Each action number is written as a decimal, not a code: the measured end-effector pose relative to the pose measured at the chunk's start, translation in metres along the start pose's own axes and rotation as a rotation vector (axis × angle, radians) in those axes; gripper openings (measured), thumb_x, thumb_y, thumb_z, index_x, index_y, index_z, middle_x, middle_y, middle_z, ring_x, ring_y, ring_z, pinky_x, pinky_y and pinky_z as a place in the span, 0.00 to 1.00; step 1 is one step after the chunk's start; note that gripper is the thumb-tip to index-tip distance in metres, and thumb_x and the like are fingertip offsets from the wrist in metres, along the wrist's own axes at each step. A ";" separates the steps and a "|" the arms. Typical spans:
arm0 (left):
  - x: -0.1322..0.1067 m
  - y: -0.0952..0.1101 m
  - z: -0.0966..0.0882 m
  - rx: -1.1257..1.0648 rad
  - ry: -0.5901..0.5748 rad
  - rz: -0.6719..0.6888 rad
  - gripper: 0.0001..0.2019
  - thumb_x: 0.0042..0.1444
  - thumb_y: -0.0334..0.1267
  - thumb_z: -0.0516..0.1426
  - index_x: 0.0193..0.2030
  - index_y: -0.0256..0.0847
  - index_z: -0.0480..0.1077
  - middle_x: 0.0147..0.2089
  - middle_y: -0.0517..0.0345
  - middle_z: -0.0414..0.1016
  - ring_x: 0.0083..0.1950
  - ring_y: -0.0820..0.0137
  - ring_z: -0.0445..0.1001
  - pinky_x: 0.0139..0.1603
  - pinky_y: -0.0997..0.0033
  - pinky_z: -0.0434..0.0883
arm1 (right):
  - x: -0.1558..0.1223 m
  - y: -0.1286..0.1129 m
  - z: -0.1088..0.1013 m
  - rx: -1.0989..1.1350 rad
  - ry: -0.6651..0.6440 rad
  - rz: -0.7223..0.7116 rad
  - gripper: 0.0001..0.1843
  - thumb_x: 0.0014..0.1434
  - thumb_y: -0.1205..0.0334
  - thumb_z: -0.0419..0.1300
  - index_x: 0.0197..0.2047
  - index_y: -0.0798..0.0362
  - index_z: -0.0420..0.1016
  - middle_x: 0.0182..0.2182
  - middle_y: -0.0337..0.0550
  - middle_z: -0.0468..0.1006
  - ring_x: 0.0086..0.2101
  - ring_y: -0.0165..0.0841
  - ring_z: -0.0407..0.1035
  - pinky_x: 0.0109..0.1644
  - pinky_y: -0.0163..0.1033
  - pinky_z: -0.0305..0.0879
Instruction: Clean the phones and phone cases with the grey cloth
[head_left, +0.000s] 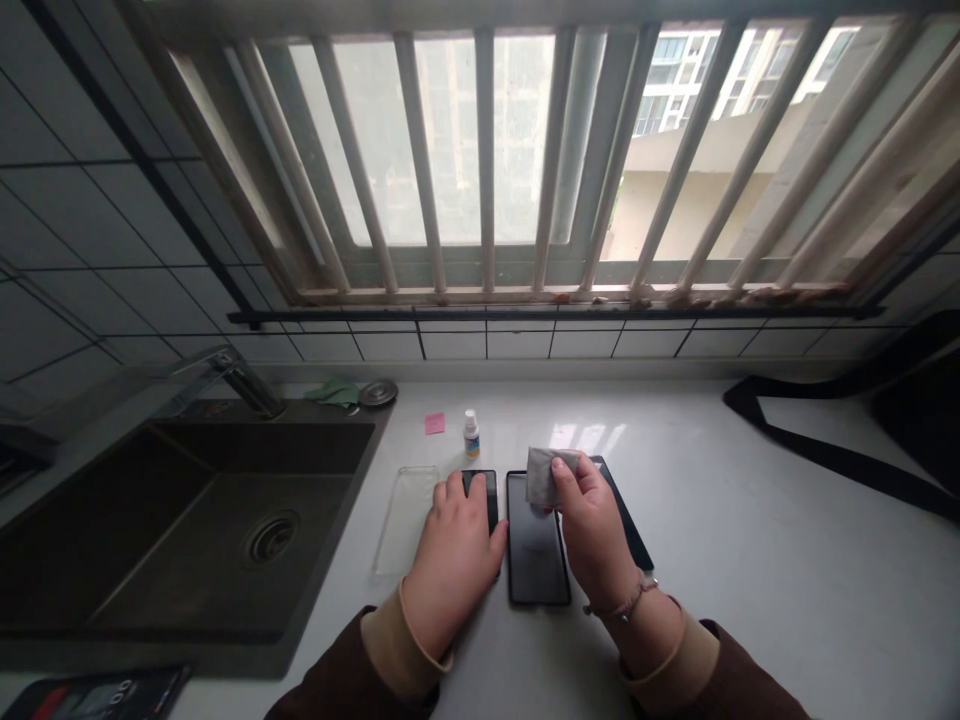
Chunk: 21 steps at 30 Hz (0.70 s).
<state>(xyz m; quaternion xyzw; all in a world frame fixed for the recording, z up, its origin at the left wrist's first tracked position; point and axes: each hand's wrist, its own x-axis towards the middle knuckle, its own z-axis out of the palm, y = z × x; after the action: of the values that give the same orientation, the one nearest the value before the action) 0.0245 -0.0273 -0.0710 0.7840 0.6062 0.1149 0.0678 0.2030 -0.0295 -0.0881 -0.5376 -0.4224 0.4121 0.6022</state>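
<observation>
Three dark phones lie side by side on the white counter (pixel 750 560). My left hand (pixel 454 555) rests flat on the left phone (pixel 487 487), fingers stretched out. My right hand (pixel 592 530) pinches a small grey cloth (pixel 541 472) and holds it against the top of the middle phone (pixel 535 545). The right phone (pixel 628 530) lies partly under my right hand. A clear phone case (pixel 405 518) lies just left of my left hand. A small white bottle (pixel 471 434) and a pink sticky note (pixel 434 423) sit behind the phones.
A dark sink (pixel 187 520) with a tap (pixel 240 378) fills the left side; a green cloth (pixel 335 392) and a round strainer (pixel 377 392) lie at its back. A black bag with a strap (pixel 825 450) sits at the right. A barred window (pixel 487 160) is ahead. Another phone (pixel 97 695) lies bottom left.
</observation>
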 end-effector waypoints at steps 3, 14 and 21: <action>0.000 0.002 -0.001 0.018 -0.009 -0.026 0.22 0.64 0.42 0.63 0.62 0.37 0.71 0.60 0.37 0.70 0.64 0.45 0.68 0.63 0.52 0.68 | 0.001 0.001 0.000 0.007 -0.005 0.002 0.24 0.69 0.35 0.61 0.48 0.48 0.78 0.34 0.41 0.78 0.36 0.39 0.73 0.39 0.41 0.71; 0.004 0.004 0.005 0.107 0.000 -0.154 0.33 0.59 0.46 0.66 0.67 0.31 0.66 0.52 0.38 0.73 0.53 0.47 0.75 0.57 0.54 0.70 | -0.003 -0.005 0.003 0.026 -0.017 0.030 0.23 0.67 0.35 0.63 0.43 0.48 0.77 0.31 0.39 0.76 0.30 0.35 0.67 0.32 0.39 0.67; 0.008 0.004 0.008 0.090 0.024 -0.192 0.38 0.58 0.45 0.64 0.69 0.26 0.60 0.52 0.33 0.74 0.52 0.45 0.77 0.56 0.53 0.70 | 0.000 0.000 0.006 0.055 -0.082 0.098 0.23 0.66 0.37 0.65 0.44 0.49 0.78 0.33 0.40 0.79 0.32 0.36 0.70 0.34 0.39 0.70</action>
<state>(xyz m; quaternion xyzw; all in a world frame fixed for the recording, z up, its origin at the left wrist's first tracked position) 0.0325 -0.0204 -0.0767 0.7231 0.6839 0.0899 0.0357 0.1974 -0.0277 -0.0878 -0.5234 -0.4084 0.4744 0.5781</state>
